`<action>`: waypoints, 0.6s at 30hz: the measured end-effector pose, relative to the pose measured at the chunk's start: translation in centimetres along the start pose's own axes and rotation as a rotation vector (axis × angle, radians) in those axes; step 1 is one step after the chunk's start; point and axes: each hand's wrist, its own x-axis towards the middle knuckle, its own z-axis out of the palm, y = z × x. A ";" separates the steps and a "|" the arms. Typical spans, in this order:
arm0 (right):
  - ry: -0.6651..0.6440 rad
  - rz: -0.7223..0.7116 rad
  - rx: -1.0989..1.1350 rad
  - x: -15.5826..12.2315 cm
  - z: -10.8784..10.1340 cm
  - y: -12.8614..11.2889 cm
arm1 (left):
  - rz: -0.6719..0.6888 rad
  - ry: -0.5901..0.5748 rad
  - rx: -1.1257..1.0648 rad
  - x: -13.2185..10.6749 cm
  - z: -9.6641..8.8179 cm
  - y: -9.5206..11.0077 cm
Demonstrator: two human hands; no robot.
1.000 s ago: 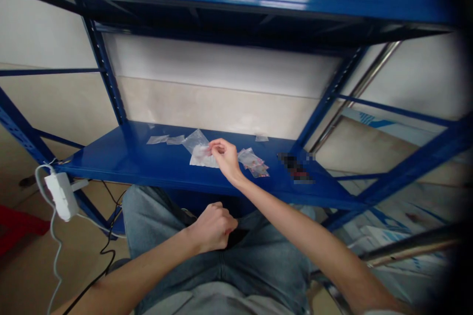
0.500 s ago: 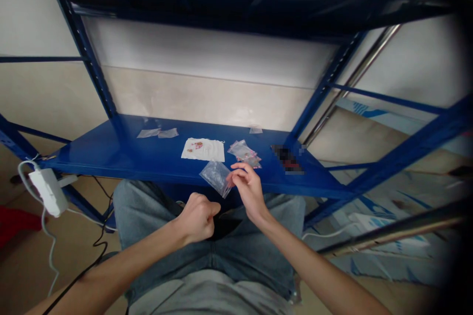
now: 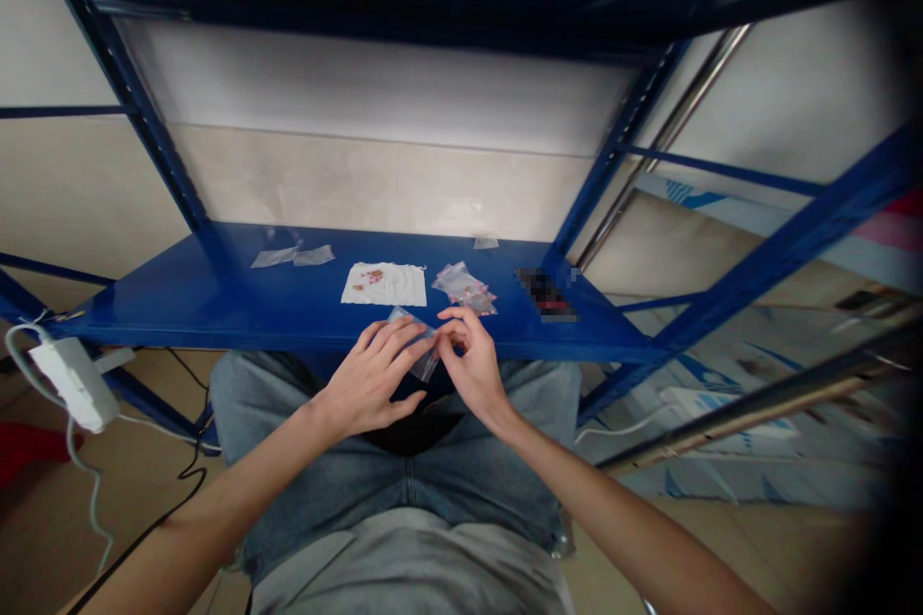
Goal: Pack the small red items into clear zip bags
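Note:
Both my hands meet in front of the blue shelf (image 3: 237, 303), above my lap in jeans. My right hand (image 3: 470, 367) pinches a small clear plastic bag (image 3: 420, 353) at its right edge. My left hand (image 3: 371, 380) reaches in with fingers extended, its fingertips on the same bag from the left. Behind them on the shelf lies a white paper sheet (image 3: 385, 284) with small red pieces on it, and to its right a pile of small bags (image 3: 465, 287) with red contents.
Two empty clear bags (image 3: 292, 257) lie at the shelf's back left and another small bag (image 3: 486, 242) at the back. A blurred dark object (image 3: 546, 295) sits at the shelf's right. A white power adapter (image 3: 66, 382) hangs with cables at the left. Blue uprights frame both sides.
My right hand picked the clear bag off the shelf and brought it toward my lap. My left fist opened and rose to touch the bag. The view tilted slightly.

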 end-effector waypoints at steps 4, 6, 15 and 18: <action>-0.091 -0.021 0.016 -0.7 0.6 -0.3 | 0.064 -0.068 0.096 0.0 1.6 -0.2; -0.149 -0.007 0.084 -0.8 0.8 -0.4 | 0.044 -0.047 0.097 -0.2 2.2 -0.4; -0.159 -0.159 -0.003 -0.9 0.6 -0.6 | -0.156 0.139 -0.249 -0.8 2.1 -2.4; -0.136 -0.331 -0.209 -1.1 0.4 -1.0 | -0.200 0.131 -0.356 -0.9 2.3 -2.6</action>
